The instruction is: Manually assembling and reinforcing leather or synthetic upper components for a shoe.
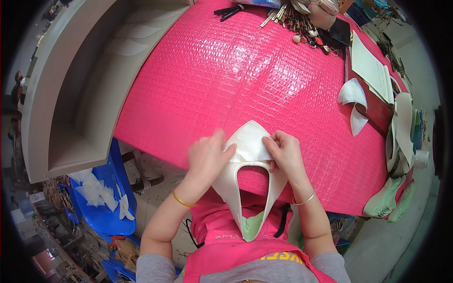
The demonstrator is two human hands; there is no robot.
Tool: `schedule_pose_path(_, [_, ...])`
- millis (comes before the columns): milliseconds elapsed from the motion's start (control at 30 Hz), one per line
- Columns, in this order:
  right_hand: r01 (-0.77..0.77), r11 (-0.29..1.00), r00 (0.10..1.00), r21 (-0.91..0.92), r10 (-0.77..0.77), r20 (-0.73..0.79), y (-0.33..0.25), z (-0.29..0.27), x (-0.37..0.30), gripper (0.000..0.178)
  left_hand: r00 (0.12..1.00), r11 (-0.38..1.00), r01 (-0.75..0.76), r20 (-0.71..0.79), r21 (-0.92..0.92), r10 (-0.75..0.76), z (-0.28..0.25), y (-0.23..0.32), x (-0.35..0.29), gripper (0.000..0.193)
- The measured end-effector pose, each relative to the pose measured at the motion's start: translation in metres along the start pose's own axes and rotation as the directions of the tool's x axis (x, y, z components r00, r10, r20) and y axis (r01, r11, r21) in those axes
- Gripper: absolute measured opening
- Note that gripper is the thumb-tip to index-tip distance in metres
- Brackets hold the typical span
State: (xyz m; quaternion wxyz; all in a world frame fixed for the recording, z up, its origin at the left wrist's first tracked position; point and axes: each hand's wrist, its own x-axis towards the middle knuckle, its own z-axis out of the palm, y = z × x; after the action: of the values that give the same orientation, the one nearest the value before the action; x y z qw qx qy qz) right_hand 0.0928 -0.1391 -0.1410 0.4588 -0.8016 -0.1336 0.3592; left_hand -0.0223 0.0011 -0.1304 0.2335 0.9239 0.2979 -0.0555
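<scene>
A white shoe upper lies at the table's front edge, toe pointing away from me, its open part hanging toward my lap. Pale green lining shows at its near tip. Over its toe lies a shiny white toe piece. My right hand is closed on the right edge of the upper and piece, thumb on top, other fingertips partly hidden. At the left edge my left hand has its thumb near the toe piece. Motion smears its fingers, so their grip is unclear.
A pink textured cover spans the table. Loose white pieces, a notebook and stacked green-white shoe parts lie right. Tools crowd the far edge. A grey shelf stands left, above a blue chair holding white scraps.
</scene>
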Motion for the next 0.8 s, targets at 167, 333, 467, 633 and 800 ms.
schedule_pose_path(167, [0.261,0.672,0.905,-0.693,-0.421,-0.067,0.012,-0.002,0.002,0.028,0.796,0.830,-0.555,-0.252,0.054,0.549,0.025,-0.001,0.005,0.038])
schedule_pose_path(333, [-0.015,0.658,0.994,-0.753,-0.069,-0.081,0.009,-0.041,-0.028,0.029,0.785,0.790,-0.603,-0.095,0.108,0.612,0.029,-0.006,-0.001,0.047])
schedule_pose_path(467, [0.665,0.483,0.729,-0.570,-0.585,0.355,0.007,-0.005,-0.040,0.055,0.761,0.766,-0.630,-0.093,0.127,0.642,0.029,-0.004,0.001,0.048])
schedule_pose_path(633, [0.569,0.425,0.799,-0.703,-0.490,0.350,0.034,-0.025,-0.048,0.054,0.773,0.772,-0.631,-0.025,0.074,0.634,0.008,-0.049,-0.036,0.045])
schedule_pose_path(800, [0.717,0.281,0.639,-0.637,-0.631,0.440,-0.002,0.013,-0.025,0.048,0.825,0.838,-0.531,-0.150,0.121,0.545,0.026,-0.034,-0.059,0.042])
